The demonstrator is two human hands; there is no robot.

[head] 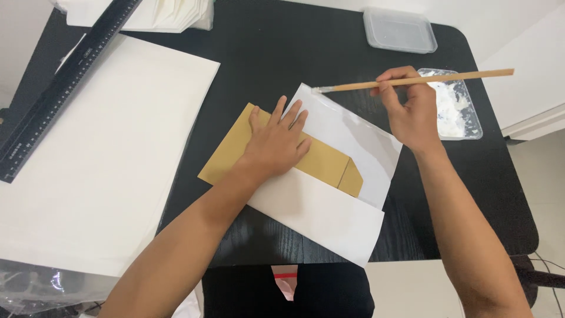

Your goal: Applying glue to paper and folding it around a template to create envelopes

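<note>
Left hand pressed flat, fingers spread, on a brown paper envelope lying slantwise near the middle of the black table; no grip there, palm open and bearing down. Right hand pinched around a long wooden-handled brush, grip closed on the handle near its middle, brush held almost level with the bristle tip pointing left and hanging just above the upper corner of a white sheet. Envelope resting on that white sheet, pointed flap end toward the right, lower edge tucked under a second white sheet laid across the front. Just beyond the right hand, a shallow clear tray smeared with white paste; farther back, a closed clear plastic box near the table's far edge. To the left, a large sheet of white paper covering much of that side, a long black ruler laid diagonally over its upper corner, and a stack of folded white paper at the far left corner.
</note>
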